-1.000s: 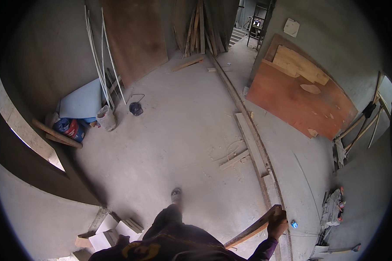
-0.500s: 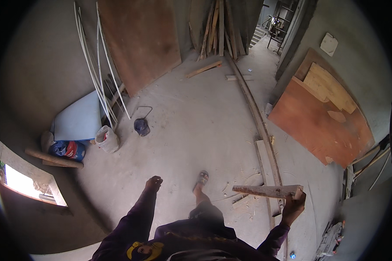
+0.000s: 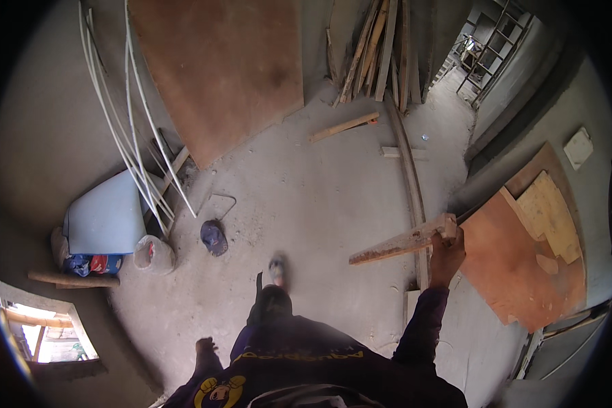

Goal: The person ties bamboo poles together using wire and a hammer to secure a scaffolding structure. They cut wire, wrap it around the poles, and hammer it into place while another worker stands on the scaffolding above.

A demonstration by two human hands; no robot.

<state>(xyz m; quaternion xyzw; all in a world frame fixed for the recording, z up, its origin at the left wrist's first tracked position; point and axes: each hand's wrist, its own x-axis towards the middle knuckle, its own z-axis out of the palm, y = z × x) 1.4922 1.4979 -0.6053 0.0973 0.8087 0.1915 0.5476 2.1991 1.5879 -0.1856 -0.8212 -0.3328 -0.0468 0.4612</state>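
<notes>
Wooden plank [image 3: 401,243], one only, is clamped at its right end in the closed grip of the right hand [image 3: 447,253], its long axis running out leftward and slightly down, held clear above the concrete floor [image 3: 306,204]. Of the left hand [image 3: 204,348] only a blurred part shows low beside the body, so whether it is open or closed cannot be told; it holds nothing visible.

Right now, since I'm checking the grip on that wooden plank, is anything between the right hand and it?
No. The right hand already grips the wooden plank at its near end, fingers wrapped around it, nothing between. The plank is raised clear of the concrete floor.
</notes>
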